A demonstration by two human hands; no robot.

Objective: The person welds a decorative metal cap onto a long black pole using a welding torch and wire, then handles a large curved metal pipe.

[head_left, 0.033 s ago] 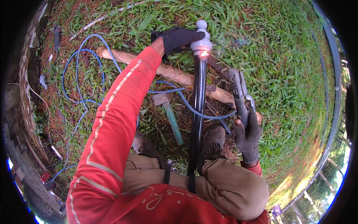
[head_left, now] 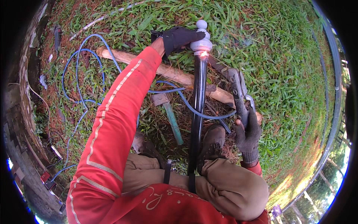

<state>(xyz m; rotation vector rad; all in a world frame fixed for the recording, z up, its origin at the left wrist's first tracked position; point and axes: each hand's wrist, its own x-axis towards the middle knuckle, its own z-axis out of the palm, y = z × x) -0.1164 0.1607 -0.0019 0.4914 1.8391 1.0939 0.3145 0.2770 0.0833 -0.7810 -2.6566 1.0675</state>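
My left hand (head_left: 175, 39), in a black glove, grips the side of a grey knobbed finial (head_left: 201, 43) atop a black metal pole (head_left: 197, 89), which extends down between my boots. A bright glowing spot (head_left: 204, 53) with faint smoke shows at the joint just below the finial. My right hand (head_left: 248, 136), in a dark knit glove with a bare fingertip showing, grips a grey welding holder (head_left: 238, 93) right of the pole; a dark, hard-to-see rod runs from its upper end toward the glow. A blue cable (head_left: 207, 115) runs to the holder.
A long log (head_left: 167, 72) lies crosswise beneath the pole on grass. A hammer with a green handle (head_left: 171, 123) lies left of the pole. Looped cables (head_left: 89, 36) lie at the left, beside a low weathered wall (head_left: 30, 86). A white rod (head_left: 93, 22) lies at the upper left.
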